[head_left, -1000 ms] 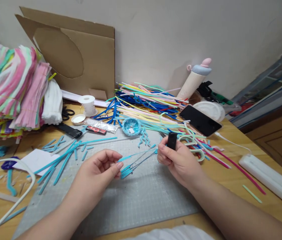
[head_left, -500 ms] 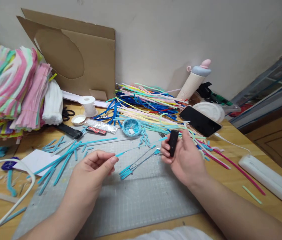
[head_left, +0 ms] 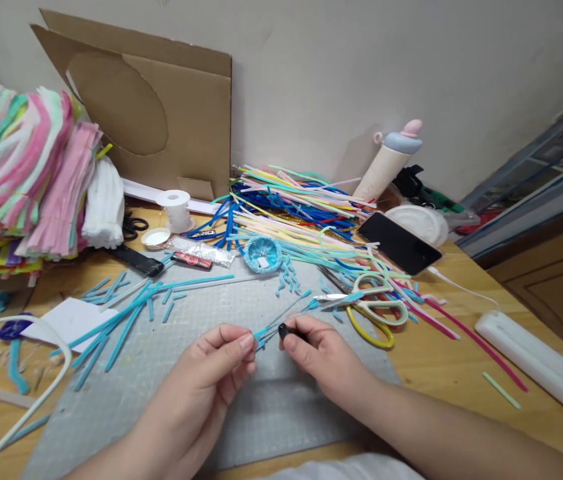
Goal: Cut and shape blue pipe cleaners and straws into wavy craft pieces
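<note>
A thin blue-ended stem (head_left: 260, 335) is pinched between the thumb and fingertips of the left hand (head_left: 216, 365), just above the middle of the grey cutting mat (head_left: 266, 423). A small black object (head_left: 284, 331) is gripped by the right hand (head_left: 328, 353), its end pointed toward the stem; whether the two are touched together cannot be told. Both hands are held near each other, with narrow grips.

Beyond the fingertips, other stripped wires with blue ends (head_left: 288, 306) are laid on the mat. Beside the right hand, white-handled scissors (head_left: 384, 313) are rested partly over yellow-handled scissors (head_left: 376, 339). A blue bowl-shaped piece (head_left: 262, 256) is set at the mat's far edge, with blue curls (head_left: 289, 275) beside it. On the left, loose blue pipe cleaners (head_left: 122, 333) are scattered across the mat, near a sheet of white paper (head_left: 64, 323).

A heap of coloured pipe cleaners (head_left: 301, 210) is spread on the wooden bench (head_left: 441, 393) farther back, beside a phone (head_left: 401, 241). Cardboard (head_left: 194, 127) is leaned against the wall.
</note>
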